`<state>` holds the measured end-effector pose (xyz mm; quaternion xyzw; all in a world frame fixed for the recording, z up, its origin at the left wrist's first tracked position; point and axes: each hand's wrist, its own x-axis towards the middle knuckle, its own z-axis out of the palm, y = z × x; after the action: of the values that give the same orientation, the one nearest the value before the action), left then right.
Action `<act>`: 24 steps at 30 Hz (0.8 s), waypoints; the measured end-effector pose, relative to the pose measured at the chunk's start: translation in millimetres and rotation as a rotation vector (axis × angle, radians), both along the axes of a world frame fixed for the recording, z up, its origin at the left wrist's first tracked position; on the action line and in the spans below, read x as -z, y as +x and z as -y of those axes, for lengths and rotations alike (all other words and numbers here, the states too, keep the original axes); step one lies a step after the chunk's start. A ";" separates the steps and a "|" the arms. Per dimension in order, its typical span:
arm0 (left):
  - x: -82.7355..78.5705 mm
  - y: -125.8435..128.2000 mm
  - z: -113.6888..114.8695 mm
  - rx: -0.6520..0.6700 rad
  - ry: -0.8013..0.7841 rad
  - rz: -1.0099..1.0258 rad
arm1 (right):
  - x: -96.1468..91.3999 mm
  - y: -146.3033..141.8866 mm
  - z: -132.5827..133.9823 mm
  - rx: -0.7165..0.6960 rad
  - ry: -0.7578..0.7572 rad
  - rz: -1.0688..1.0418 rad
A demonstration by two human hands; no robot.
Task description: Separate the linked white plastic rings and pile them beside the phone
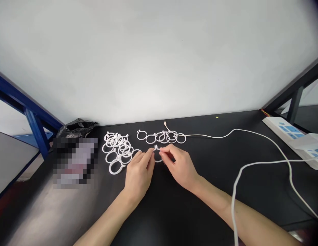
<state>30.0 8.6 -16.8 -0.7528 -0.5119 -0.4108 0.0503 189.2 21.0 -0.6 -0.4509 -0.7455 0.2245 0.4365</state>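
A white plastic shower curtain ring (158, 161) is held between my two hands, its small knobbed ends pointing away from me. My left hand (138, 171) pinches its left side, and my right hand (181, 165) pinches the right side with thumb and forefinger. Fingers cover parts of the ring. Left of my left hand lies a loose heap of similar rings (119, 158), overlapping one another. Just beyond my hands, several more rings (164, 134) lie in a rough row.
A white cable (212, 136) runs across the black table (200, 218) from behind the row of rings, looping over my right forearm. At right lies a white and blue package (289, 130). A black plastic bag (77, 128) and a blurred-out object (75, 162) sit at left.
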 end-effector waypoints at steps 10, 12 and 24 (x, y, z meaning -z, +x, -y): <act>1.8 -3.5 2.1 0.045 0.074 -0.165 | -1.1 -1.8 5.6 -0.062 -0.053 0.005; 0.2 -3.2 -0.9 0.015 0.037 -0.167 | -2.2 1.5 0.7 -0.100 -0.086 0.027; -21.8 -73.8 -25.5 -0.427 -0.199 -0.343 | 6.4 50.2 -50.3 0.398 -0.020 0.441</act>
<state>-43.8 34.1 5.0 -0.6877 -0.6807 -0.2051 0.1475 239.4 71.3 -7.1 -0.6305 -0.7169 0.0384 0.2948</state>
